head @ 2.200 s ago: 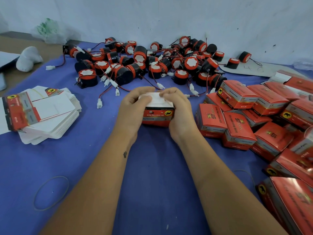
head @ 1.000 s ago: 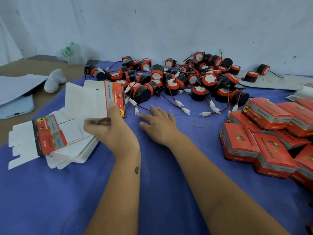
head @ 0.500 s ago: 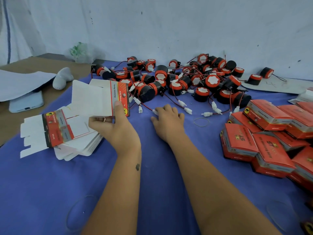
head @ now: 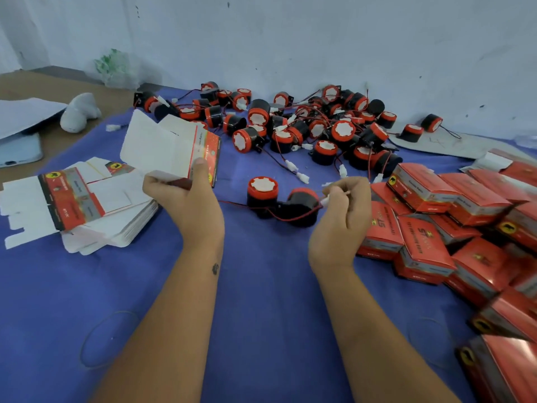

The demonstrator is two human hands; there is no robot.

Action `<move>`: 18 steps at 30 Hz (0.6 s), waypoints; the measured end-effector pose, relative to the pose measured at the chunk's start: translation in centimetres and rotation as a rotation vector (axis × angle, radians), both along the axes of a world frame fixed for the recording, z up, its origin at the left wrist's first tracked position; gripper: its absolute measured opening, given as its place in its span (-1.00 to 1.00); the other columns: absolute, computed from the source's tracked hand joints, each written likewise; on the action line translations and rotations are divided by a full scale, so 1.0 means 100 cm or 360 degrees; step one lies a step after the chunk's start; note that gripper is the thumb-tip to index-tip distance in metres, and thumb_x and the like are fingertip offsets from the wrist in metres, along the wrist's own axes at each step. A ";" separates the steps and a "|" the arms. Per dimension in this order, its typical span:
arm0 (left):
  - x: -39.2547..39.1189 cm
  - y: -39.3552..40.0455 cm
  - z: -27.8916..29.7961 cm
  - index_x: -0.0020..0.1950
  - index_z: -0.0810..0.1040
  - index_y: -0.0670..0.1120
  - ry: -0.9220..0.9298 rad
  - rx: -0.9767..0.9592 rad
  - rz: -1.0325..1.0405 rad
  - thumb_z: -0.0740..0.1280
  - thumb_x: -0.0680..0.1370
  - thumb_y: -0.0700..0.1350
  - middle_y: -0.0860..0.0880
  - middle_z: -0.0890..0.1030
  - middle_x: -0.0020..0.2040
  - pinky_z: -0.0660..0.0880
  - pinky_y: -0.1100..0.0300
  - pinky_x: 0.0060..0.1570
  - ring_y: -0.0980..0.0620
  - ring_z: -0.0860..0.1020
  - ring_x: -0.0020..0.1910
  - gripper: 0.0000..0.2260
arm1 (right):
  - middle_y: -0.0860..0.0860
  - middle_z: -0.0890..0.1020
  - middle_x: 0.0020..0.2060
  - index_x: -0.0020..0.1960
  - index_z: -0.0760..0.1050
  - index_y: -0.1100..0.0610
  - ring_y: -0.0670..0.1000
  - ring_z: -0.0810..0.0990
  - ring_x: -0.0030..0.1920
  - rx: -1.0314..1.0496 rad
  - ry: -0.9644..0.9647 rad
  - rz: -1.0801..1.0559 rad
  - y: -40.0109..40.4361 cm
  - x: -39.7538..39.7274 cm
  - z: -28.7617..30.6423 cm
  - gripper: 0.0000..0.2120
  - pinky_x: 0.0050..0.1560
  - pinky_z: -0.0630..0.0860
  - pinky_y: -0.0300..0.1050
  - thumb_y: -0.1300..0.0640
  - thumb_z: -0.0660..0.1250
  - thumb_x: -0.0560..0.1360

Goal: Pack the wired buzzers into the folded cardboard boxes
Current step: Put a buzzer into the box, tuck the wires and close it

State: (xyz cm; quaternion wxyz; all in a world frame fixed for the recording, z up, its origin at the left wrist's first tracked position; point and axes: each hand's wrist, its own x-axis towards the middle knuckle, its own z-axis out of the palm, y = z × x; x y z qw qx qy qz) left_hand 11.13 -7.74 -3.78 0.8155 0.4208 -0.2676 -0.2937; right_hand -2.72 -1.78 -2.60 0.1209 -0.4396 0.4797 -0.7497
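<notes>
Cylindrical buzzer (head: 300, 206) wire pinched by right hand (head: 338, 219); left hand (head: 189, 205) holds flat carton (head: 170, 149).

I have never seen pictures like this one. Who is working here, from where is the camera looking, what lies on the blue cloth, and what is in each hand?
No machine works here: a person uses two bare hands. The single camera sits on the person's head and looks forward and down.

On the blue cloth lie a pile of buzzers with red and black wires, a stack of flat cartons at the left, and closed red boxes at the right.

The left hand holds one unfolded carton with the thumb pressed on it. The right hand pinches the wire end of two buzzers that lie apart from the pile.
</notes>
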 end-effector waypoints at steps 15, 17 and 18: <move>-0.010 0.015 -0.006 0.38 0.20 -0.04 -0.0851 0.0532 -0.0223 0.31 0.56 0.14 0.16 0.51 0.05 0.37 0.32 -0.25 0.06 0.52 0.00 -0.49 | 0.04 0.49 -0.26 -0.09 0.40 0.15 0.01 0.31 -0.38 0.0695 0.1916 -0.0175 0.001 0.027 0.001 -0.89 -0.39 0.10 -0.12 0.13 0.19 0.58; -0.010 0.016 -0.007 0.39 0.20 -0.06 -0.0906 0.0574 -0.0223 0.29 0.57 0.15 0.14 0.51 0.06 0.28 0.34 -0.31 0.06 0.48 -0.04 -0.49 | -0.05 0.36 -0.43 -0.17 0.25 0.10 -0.02 0.27 -0.48 0.0777 0.1952 -0.0245 -0.002 0.026 -0.002 -0.80 -0.45 0.04 -0.14 0.07 0.10 0.61; -0.010 0.016 -0.007 0.38 0.20 -0.06 -0.0925 0.0586 -0.0224 0.28 0.57 0.16 0.13 0.51 0.05 0.27 0.33 -0.32 0.07 0.48 -0.07 -0.49 | -0.06 0.31 -0.47 -0.24 0.22 0.10 -0.03 0.25 -0.50 0.0816 0.1964 -0.0280 -0.003 0.025 -0.003 -0.73 -0.46 0.03 -0.15 0.05 0.10 0.62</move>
